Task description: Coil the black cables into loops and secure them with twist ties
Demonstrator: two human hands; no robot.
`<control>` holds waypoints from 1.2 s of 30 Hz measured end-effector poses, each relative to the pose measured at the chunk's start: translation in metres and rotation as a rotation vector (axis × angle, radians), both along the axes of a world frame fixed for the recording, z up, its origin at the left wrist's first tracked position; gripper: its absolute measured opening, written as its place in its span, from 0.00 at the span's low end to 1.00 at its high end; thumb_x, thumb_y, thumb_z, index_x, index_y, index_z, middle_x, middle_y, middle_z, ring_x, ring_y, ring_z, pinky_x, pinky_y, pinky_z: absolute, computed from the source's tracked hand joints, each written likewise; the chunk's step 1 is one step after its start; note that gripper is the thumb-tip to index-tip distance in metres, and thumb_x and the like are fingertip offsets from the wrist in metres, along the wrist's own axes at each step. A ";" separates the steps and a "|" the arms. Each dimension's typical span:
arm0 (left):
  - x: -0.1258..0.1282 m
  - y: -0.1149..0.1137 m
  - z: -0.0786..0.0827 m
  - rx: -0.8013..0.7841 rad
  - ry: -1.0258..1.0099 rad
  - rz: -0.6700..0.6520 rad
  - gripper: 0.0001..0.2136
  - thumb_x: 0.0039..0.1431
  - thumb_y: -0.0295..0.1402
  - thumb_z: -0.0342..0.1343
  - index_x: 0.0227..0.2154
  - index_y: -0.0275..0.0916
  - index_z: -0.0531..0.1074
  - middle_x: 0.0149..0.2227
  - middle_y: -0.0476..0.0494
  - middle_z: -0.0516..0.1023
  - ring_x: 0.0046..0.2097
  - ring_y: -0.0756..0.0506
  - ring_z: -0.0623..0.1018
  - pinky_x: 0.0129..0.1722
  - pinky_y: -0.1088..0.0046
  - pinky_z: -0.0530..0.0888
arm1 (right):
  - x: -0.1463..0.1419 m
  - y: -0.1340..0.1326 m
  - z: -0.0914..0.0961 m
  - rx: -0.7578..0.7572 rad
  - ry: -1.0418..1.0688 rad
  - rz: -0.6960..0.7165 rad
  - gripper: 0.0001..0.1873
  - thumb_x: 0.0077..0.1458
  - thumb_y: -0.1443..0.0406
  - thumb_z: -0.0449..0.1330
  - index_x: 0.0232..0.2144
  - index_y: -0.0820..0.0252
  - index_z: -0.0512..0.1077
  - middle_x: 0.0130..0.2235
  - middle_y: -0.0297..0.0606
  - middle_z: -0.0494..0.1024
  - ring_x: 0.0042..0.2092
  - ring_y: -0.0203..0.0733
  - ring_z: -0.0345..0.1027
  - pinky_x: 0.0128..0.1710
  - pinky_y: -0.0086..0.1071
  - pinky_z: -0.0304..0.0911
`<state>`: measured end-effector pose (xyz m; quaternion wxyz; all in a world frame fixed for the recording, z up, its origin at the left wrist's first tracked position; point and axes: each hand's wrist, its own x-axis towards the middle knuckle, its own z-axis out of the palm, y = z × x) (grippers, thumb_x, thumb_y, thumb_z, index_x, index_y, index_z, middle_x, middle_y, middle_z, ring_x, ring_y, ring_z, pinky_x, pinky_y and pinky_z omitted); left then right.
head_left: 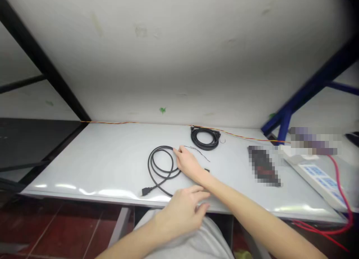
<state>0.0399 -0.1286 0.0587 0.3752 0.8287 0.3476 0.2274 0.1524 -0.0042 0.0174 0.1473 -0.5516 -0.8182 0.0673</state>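
Observation:
A black cable (152,165) lies in loose loops on the light grey tabletop, one plug (146,191) pointing toward the front left. My right hand (187,162) is closed on the right side of these loops, its fingertips at the cable. A thin dark wire (200,153) trails out beyond that hand. Close to the front edge is my left hand (183,210), fingers apart and slightly bent, nothing seen in it. It lies just below my right wrist. Another black connector end (206,170) shows beside the right wrist, partly hidden.
A second coiled black cable (205,138) lies farther back. Red and yellow twisted wire (238,135) runs along the wall. At right are a blurred-out dark object (263,166), a white power strip (319,178) and a red cord (340,188). Metal frames (286,120) border the table.

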 end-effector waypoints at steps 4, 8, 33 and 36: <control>-0.053 0.019 0.011 0.252 0.003 0.134 0.14 0.70 0.33 0.53 0.54 0.44 0.78 0.50 0.41 0.81 0.49 0.42 0.81 0.51 0.63 0.79 | -0.001 -0.003 -0.010 0.022 0.070 -0.028 0.17 0.66 0.75 0.49 0.51 0.63 0.74 0.43 0.43 0.72 0.42 0.42 0.65 0.44 0.31 0.62; -0.102 0.056 -0.002 0.444 0.237 0.145 0.18 0.65 0.37 0.62 0.57 0.44 0.75 0.58 0.37 0.74 0.62 0.34 0.71 0.62 0.49 0.71 | 0.000 0.001 -0.011 0.032 0.123 -0.033 0.15 0.67 0.74 0.51 0.48 0.61 0.75 0.43 0.42 0.72 0.41 0.41 0.66 0.45 0.31 0.64; -0.177 0.077 -0.014 0.311 0.357 0.145 0.15 0.73 0.36 0.48 0.28 0.39 0.68 0.33 0.46 0.71 0.40 0.44 0.71 0.48 0.64 0.69 | 0.018 -0.072 -0.010 0.051 0.349 0.026 0.13 0.69 0.65 0.55 0.41 0.57 0.81 0.40 0.43 0.75 0.44 0.46 0.68 0.49 0.40 0.67; -0.175 0.072 -0.016 0.294 0.336 0.193 0.06 0.68 0.32 0.51 0.39 0.39 0.72 0.44 0.41 0.74 0.49 0.41 0.73 0.53 0.60 0.72 | -0.006 -0.057 -0.005 -0.009 0.406 -0.062 0.11 0.68 0.63 0.56 0.41 0.59 0.79 0.43 0.44 0.77 0.47 0.47 0.70 0.52 0.39 0.66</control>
